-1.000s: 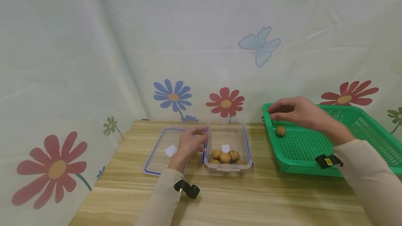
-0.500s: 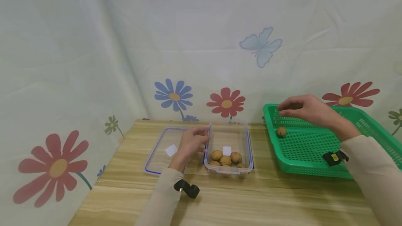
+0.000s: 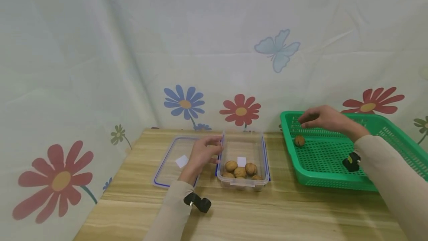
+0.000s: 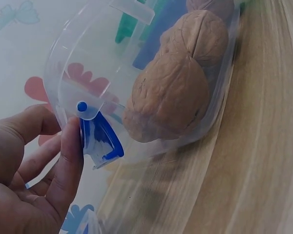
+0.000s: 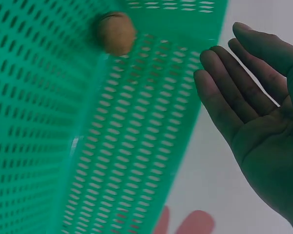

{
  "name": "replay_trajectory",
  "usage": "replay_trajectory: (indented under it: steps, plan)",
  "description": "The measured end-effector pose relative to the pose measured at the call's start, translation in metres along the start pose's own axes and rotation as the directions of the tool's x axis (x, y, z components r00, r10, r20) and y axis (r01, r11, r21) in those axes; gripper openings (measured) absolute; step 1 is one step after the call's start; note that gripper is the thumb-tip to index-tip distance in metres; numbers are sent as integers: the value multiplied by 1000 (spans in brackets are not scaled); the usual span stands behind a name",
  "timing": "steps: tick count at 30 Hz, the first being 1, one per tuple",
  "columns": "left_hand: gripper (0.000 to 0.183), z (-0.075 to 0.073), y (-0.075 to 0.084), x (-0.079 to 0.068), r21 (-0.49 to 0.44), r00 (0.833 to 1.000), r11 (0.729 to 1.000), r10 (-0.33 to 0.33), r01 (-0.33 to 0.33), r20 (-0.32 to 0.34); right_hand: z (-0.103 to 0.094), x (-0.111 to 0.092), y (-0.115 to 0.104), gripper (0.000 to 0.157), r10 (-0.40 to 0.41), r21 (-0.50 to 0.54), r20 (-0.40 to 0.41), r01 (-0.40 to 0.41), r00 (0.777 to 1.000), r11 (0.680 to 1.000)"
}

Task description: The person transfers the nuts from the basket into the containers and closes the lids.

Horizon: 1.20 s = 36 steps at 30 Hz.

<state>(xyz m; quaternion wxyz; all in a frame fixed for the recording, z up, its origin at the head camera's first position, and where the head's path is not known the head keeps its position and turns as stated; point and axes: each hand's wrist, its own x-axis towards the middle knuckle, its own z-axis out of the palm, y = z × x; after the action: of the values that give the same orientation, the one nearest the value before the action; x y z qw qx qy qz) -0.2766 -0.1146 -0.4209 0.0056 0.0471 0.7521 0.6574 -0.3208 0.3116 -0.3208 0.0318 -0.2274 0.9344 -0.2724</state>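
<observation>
My left hand is at the left side of a clear plastic food container, its fingertips pinching the rim. A blue latch hangs by those fingers in the left wrist view. Inside the container several walnuts lie at the near end beside a white label. My right hand hovers over the far left part of a green plastic basket, fingers loosely bent and holding nothing. Below it a single walnut rests on the basket floor, apart from the fingers.
The clear lid with a blue seal and a white label lies on the wooden table, left of the container and partly behind my left hand. A flower-printed curtain hangs behind the table.
My right hand has shifted a little to the right over the basket and then lowered slightly. The left hand stays at the container's rim.
</observation>
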Motion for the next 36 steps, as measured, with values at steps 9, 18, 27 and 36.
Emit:
replay_trajectory:
  steps: [9, 18, 27, 36]
  plan:
    - [42, 0, -1, -1, 1, 1000, 1000, 0, 0, 1, 13, 5, 25, 35, -10, 109, 109, -2, 994, 994]
    - [43, 1, -2, -1, 13, 1000, 1000, -2, 2, -8, 25, 5, 39, 33, -45, 117, 193, 23, 980, 993]
    - [43, 2, -3, -1, 10, 1000, 1000, 4, -4, -11, 30, 9, 40, 32, -51, 64, 215, 38, 975, 997]
    - [42, 1, 0, -3, 5, 1000, 1000, 1, -1, -6, 31, 10, 41, 34, -47, 46, 227, 37, 973, 998]
